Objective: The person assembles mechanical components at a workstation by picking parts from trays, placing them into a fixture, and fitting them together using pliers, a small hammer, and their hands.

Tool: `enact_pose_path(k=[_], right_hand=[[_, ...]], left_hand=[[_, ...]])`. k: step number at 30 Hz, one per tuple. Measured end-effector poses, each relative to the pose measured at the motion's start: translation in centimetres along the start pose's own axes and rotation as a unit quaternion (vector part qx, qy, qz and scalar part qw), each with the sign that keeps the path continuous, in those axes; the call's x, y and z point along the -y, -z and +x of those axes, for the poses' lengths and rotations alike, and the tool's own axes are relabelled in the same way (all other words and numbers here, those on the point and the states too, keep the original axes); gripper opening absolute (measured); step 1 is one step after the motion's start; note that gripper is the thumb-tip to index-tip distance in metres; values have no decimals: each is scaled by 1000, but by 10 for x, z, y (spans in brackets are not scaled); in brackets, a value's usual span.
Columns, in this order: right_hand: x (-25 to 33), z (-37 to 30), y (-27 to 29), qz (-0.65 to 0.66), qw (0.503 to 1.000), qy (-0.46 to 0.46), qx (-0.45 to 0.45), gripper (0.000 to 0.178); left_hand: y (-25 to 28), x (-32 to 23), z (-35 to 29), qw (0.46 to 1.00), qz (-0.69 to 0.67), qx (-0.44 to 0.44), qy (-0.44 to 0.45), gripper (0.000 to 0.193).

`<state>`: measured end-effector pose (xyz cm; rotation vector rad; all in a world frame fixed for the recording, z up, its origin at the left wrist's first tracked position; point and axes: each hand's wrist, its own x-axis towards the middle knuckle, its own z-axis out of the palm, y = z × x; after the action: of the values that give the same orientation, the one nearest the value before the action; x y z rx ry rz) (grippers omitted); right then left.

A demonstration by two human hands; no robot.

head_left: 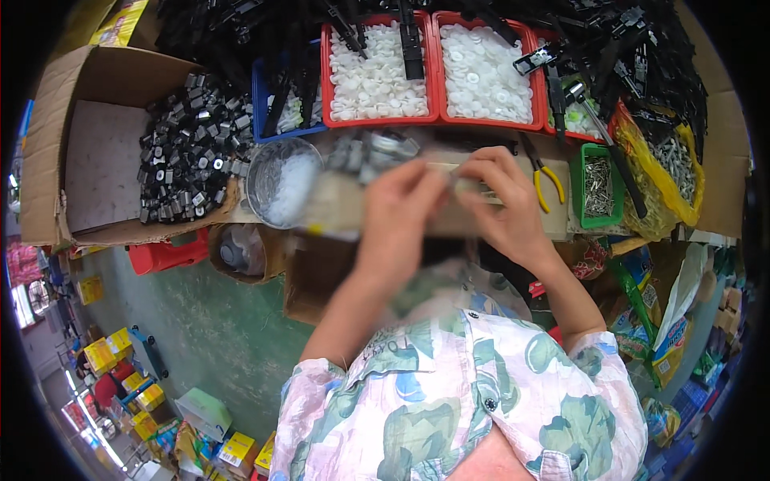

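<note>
My left hand is over the front of the bench, smeared by motion, its thumb and fingers drawn together at the tips. Close beside it, my right hand is closed, with curled fingers and thumb facing the left hand. Whatever lies between the fingertips is too small and blurred to name. Behind my left hand sits a blurred heap of metal parts. Pliers with yellow handles lie just right of my right hand. Beyond both hands stand a red tray of white plastic pieces and a second red tray of white discs.
On the left, a cardboard box holds many black and silver parts, next to a round clear tub of white material. A green tray of small metal pins and a yellow bag stand right. Black parts pile up behind.
</note>
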<state>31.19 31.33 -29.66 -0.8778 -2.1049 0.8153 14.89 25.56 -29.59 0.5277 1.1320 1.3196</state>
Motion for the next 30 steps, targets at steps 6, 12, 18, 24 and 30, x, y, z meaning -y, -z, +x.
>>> enact_pose_path(k=[6,12,18,24,30], right_hand=[[-7,-4,15,-43,989,108,88,32],[-26,-3,3,-56,994,53,75,27],[-41,1,-13,-78,995,6,69,22],[-46,-4,-11,-130,990,15,53,20],[-40,0,-2,-153,985,40,75,22]], left_hand=[[14,-6,0,988,92,114,57,22],[33,-1,-2,993,98,52,35,29],[42,19,12,948,287,12,-135,23],[31,31,22,820,494,44,-285,24],[50,52,27,621,647,50,-440,30]])
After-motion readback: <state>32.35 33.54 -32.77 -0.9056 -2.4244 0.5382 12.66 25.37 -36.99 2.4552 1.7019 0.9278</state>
